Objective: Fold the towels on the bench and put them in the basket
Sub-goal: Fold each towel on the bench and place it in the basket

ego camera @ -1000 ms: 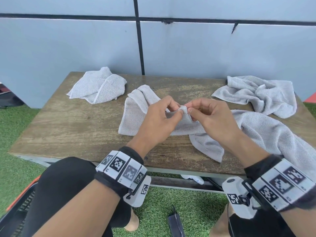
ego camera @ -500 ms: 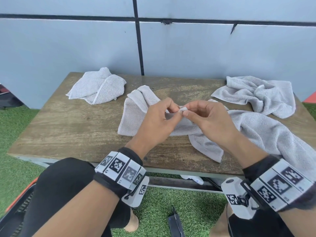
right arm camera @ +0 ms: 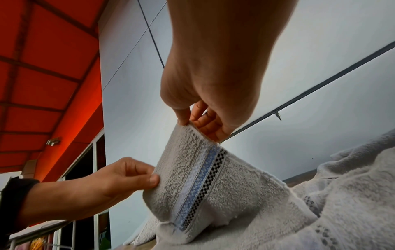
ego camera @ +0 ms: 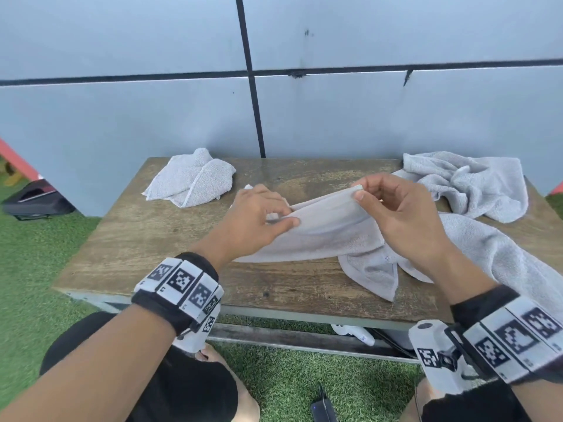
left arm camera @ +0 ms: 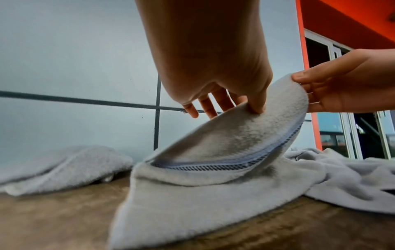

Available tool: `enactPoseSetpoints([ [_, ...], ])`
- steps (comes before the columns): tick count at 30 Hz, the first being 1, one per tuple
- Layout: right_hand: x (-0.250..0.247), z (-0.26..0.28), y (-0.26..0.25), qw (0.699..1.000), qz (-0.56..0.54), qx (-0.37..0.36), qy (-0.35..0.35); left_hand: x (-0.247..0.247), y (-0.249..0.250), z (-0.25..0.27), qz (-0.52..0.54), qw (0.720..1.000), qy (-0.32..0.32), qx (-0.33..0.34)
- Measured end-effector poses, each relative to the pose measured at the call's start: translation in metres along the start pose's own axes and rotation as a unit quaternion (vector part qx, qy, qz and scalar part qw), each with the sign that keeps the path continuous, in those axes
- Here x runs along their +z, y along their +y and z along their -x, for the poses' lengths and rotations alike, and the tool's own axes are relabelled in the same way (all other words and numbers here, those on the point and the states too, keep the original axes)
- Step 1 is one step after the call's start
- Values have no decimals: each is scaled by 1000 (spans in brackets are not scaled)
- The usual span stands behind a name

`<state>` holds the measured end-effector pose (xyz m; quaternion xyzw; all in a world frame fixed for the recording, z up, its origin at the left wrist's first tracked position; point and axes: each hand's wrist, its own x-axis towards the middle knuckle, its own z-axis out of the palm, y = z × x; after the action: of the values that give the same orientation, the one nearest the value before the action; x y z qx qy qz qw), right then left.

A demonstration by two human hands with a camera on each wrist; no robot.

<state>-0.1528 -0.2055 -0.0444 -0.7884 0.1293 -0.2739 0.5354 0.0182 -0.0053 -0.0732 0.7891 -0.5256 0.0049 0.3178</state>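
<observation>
Soft grey terry, light and limp: the towel [ego camera: 329,226] sags wherever it has no support, so it will take whatever shape the hands give it and hold none of its own. It lies across the middle of the wooden surface [ego camera: 128,239], its short end lifted clear and stretched between both hands, the rest trailing off to the right. The left hand [ego camera: 253,217] pinches one corner of that end between thumb and fingers; the right hand [ego camera: 396,214] pinches the other corner, held a little higher. A woven blue and checked band [right arm camera: 200,186] runs across the cloth just below the held edge.

Corners and hem are the places to hold, I judge: the stitched edge is firmer than the pile and gives a straight line to fold against. The pile should grip skin well, so slipping looks unlikely; the risk is uneven drape, one layer creeping off the other.

Two more towels wait, one loosely folded at the far left [ego camera: 192,178], one crumpled at the far right [ego camera: 469,181]. No basket shows.
</observation>
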Motion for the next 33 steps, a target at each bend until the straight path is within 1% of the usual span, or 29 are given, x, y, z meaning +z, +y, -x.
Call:
enactPoseSetpoints([
  [3, -8, -2, -1, 999, -18, -6, 29, -19, -10, 2, -68, 997, -30, -6],
  [6, -12, -2, -3, 998, -30, -7, 61, -38, -13, 4, -124, 991, -40, 10],
  [9, -16, -3, -3, 994, -45, 7, 102, -50, -15, 11, -182, 981, -56, 26],
  [11, -18, -5, 0, 989, -55, 22, 133, -54, -18, 18, -215, 974, -73, 14],
  [13, -21, -8, 4, 984, -60, 41, 164, -59, -21, 26, -231, 969, -93, -10],
  [16, -21, -11, 16, 980, -26, 69, 184, -65, -28, 42, -235, 966, -99, -37],
  [19, -20, -10, 26, 976, 24, 83, 201, -68, -31, 57, -248, 964, -86, -39],
  [23, -16, -4, 35, 974, 33, 97, 201, -69, -32, 69, -212, 974, -67, -54],
  [25, -15, -1, 37, 974, 32, 96, 204, -68, -33, 72, -173, 981, -52, -66],
  [27, -13, -2, 38, 973, 30, 101, 206, -66, -33, 74, -116, 988, -32, -93],
  [29, -13, -3, 37, 972, 28, 104, 207, -64, -31, 75, -68, 990, -34, -115],
  [31, -12, -6, 37, 974, 36, 99, 202, -62, -29, 76, -49, 988, -48, -137],
  [33, -12, -7, 39, 974, 46, 98, 198, -61, -29, 79, -28, 985, -42, -165],
])
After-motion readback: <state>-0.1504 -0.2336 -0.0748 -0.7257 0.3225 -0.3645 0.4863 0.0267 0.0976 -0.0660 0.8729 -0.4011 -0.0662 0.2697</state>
